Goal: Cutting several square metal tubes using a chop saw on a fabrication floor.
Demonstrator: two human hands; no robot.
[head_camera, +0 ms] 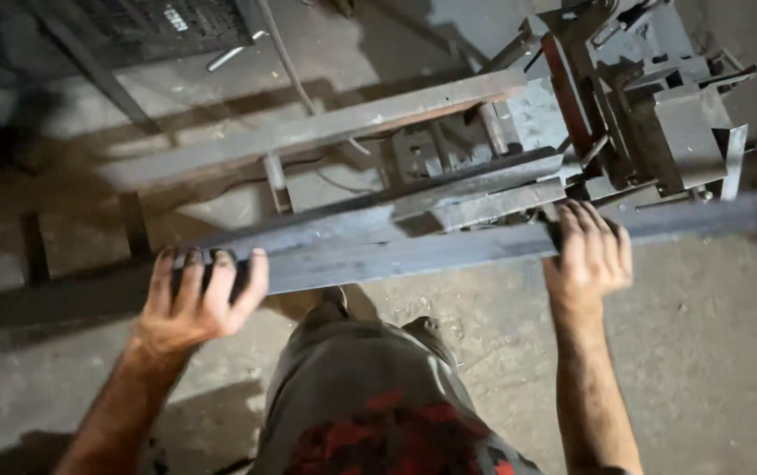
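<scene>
Left hand (196,299) wrapped over long flat steel bar (396,255), fingers curled on top edge, thumb side nr the body; right hand (588,255) clamped same way further along, just short of steel cutting machine (651,114). Bar runs l-to-r, level across frame rails (308,132), above concrete floor (713,352), right end past machine. Looks like mid-positioning, stock being fed/lined up at machine w/ both hands gripping; next move prob needs steady 2-hand slide, keeping bar flat & square to jaws.

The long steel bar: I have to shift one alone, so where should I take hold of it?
Probably as here: left hand and right hand spread wide apart along the steel bar, fingers curled over its top edge from the near side. It is long, narrow and lies crosswise.
</scene>
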